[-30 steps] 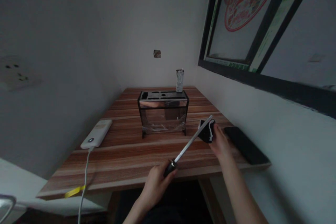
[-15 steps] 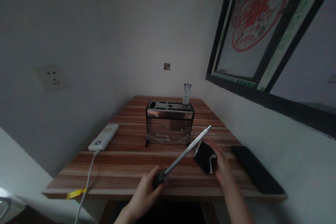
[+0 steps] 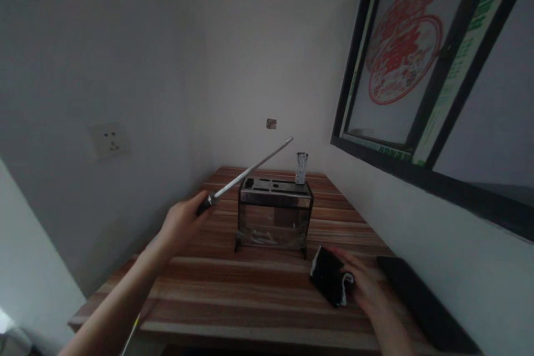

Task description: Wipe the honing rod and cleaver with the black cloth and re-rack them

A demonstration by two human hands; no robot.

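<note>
My left hand (image 3: 181,226) is closed round the dark handle of a long steel sharpening rod (image 3: 250,172). The rod slants up to the right, its tip above the slotted top of a clear knife holder with a black frame (image 3: 273,214). My right hand (image 3: 364,286) rests on the wooden table (image 3: 233,300) and grips a folded black cloth with a white edge (image 3: 329,276), which lies on the tabletop to the right of the holder.
A flat black slab, perhaps a phone or tablet (image 3: 421,303), lies along the right wall. A small silvery packet (image 3: 301,167) stands behind the holder. A wall socket (image 3: 109,141) is on the left wall. A framed picture (image 3: 417,55) hangs at the right.
My left hand has lifted the rod up and to the left, so its tip now hangs over the holder. My right hand has lowered the cloth onto the table. The view tilted upward.
</note>
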